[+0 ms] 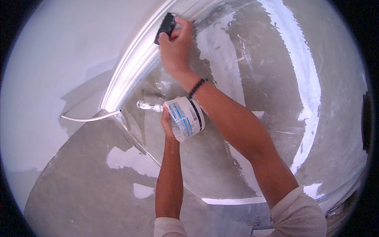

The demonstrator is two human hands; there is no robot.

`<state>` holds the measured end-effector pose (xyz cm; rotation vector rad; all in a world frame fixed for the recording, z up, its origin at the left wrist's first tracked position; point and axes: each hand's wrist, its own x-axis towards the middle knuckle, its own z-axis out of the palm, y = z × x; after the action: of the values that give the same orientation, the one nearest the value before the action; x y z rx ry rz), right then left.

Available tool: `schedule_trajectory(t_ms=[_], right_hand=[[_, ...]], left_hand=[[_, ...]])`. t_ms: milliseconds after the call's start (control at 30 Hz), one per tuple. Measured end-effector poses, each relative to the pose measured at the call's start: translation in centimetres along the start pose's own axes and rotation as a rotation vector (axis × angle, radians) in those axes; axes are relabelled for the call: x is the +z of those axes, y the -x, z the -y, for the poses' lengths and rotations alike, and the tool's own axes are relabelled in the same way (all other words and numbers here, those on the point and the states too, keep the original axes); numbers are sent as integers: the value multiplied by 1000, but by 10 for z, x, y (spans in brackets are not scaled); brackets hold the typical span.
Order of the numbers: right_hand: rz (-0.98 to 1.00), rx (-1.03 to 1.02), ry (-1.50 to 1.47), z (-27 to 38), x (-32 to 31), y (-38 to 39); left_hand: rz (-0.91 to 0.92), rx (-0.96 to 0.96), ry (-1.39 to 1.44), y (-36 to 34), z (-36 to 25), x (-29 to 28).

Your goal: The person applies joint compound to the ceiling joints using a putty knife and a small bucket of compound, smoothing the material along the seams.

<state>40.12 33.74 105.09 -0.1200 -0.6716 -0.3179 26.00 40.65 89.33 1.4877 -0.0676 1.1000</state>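
My right hand [176, 44] is raised to the top of the wall and grips a small dark scraper blade [164, 27], pressed against the white ceiling moulding [130, 71]. A dark beaded band sits on that wrist. Lower down, my left hand [167, 125] holds a white plastic tub [185, 117] with blue stripes and a black rim band. A putty knife [149, 106] smeared with white filler sticks out to the left from the tub. Both hands are close to the grey wall [256, 79] with patches of wet white filler.
A white cable [89, 117] juts from the corner where the moulding ends. The white ceiling [59, 59] fills the upper left. Another grey wall [90, 181] with white patches lies at lower left. A dark object [366, 122] sits at the right rim.
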Motion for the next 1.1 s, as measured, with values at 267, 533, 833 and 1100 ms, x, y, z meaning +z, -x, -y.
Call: schedule_trajectory(t_ms=[267,533,833,1100], right_hand=[[-272,-69,-41,56,-11,-55],[-30,-48,-79,19,4,-4],[-361,-207,157,58,-22,-76],[-60,-84,95,15,-12,-14]], left_hand=[[-23,8,-6,2,-3,-1],[-6,-36,44,-2,3,-3],[-1,-4,51,-1,1,-4],[-70,-45,59,-2,2,-3]])
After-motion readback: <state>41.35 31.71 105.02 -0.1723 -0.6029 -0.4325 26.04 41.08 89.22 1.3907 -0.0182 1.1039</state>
